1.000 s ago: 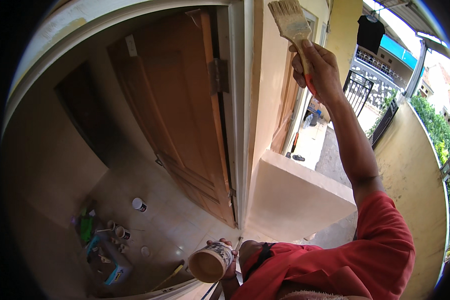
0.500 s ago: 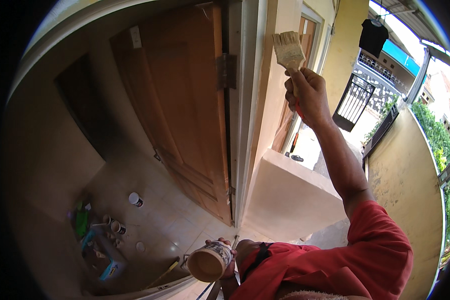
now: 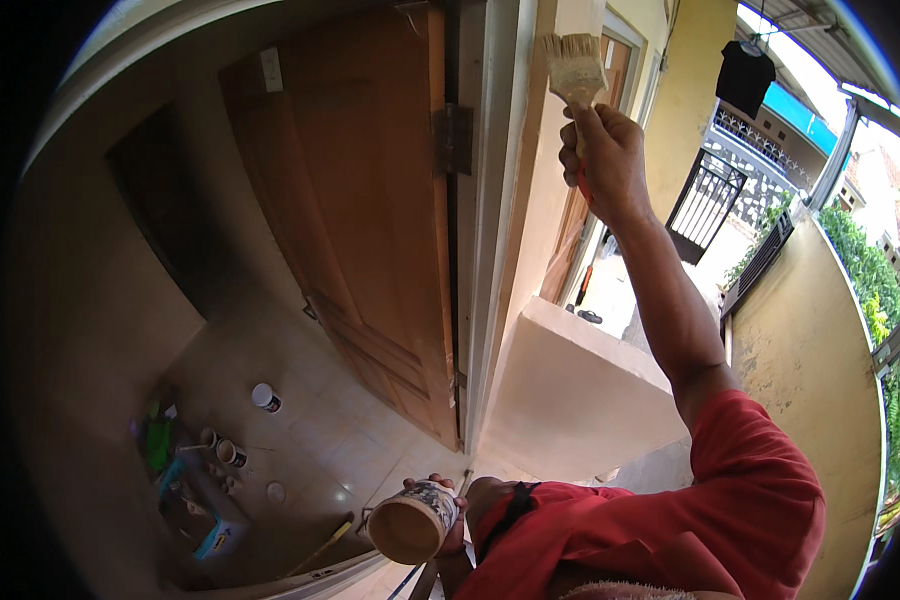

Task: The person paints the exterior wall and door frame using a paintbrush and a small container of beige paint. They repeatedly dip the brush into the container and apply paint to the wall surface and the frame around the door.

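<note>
My right hand (image 3: pixel 610 165), raised on an outstretched arm, is closed round the handle of a wide paintbrush (image 3: pixel 577 75). Its bristles point up and are coated in pale beige paint; they are at the beige wall edge (image 3: pixel 540 150) beside the white door frame (image 3: pixel 495 200). I cannot tell whether they touch it. Low in front of me, my left hand (image 3: pixel 457 530) wraps round a small paint can (image 3: pixel 410 528). The can is tilted so that its open mouth shows a beige inside. Part of the left hand is hidden behind the can.
A brown wooden door (image 3: pixel 360 200) stands ajar to the left. On the tiled floor inside are a white paint tub (image 3: pixel 266 397), several cans and a yellow-handled tool (image 3: pixel 330 545). A low beige wall (image 3: pixel 570 400) juts out ahead; a yellow wall (image 3: pixel 810 330) runs along the right.
My right hand has moved the paintbrush a short way up along the wall edge. The left hand and the paint can have shifted only slightly.
</note>
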Demonstrator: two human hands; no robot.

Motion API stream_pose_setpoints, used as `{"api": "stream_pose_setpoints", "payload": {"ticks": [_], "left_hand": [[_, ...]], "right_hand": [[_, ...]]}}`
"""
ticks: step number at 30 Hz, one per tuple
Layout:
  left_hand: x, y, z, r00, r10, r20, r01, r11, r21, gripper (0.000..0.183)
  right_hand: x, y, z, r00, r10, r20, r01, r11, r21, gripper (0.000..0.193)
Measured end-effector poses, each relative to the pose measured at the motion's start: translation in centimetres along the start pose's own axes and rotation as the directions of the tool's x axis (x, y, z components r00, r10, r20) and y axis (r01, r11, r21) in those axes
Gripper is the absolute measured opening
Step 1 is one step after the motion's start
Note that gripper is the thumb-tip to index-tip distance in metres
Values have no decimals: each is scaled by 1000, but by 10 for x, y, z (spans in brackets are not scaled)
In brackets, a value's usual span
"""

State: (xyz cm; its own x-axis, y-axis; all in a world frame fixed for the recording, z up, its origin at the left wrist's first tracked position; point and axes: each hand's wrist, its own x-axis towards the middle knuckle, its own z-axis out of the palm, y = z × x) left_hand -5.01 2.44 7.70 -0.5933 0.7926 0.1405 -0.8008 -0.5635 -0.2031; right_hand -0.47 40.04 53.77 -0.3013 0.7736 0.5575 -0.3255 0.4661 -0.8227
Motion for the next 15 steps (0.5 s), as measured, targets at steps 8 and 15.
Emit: {"api": "stream_pose_setpoints", "payload": {"ticks": [8,15], "left_hand": [[0,7,9,1000,-1,-4,1,999,49,54],[-2,0,3,998,33,-61,-30,998,59,47]], "right_hand": [[29,-42,19,985,-171,-21,172,985,25,21],[9,-8,20,999,-48,-17,49,996,71,16]]}}
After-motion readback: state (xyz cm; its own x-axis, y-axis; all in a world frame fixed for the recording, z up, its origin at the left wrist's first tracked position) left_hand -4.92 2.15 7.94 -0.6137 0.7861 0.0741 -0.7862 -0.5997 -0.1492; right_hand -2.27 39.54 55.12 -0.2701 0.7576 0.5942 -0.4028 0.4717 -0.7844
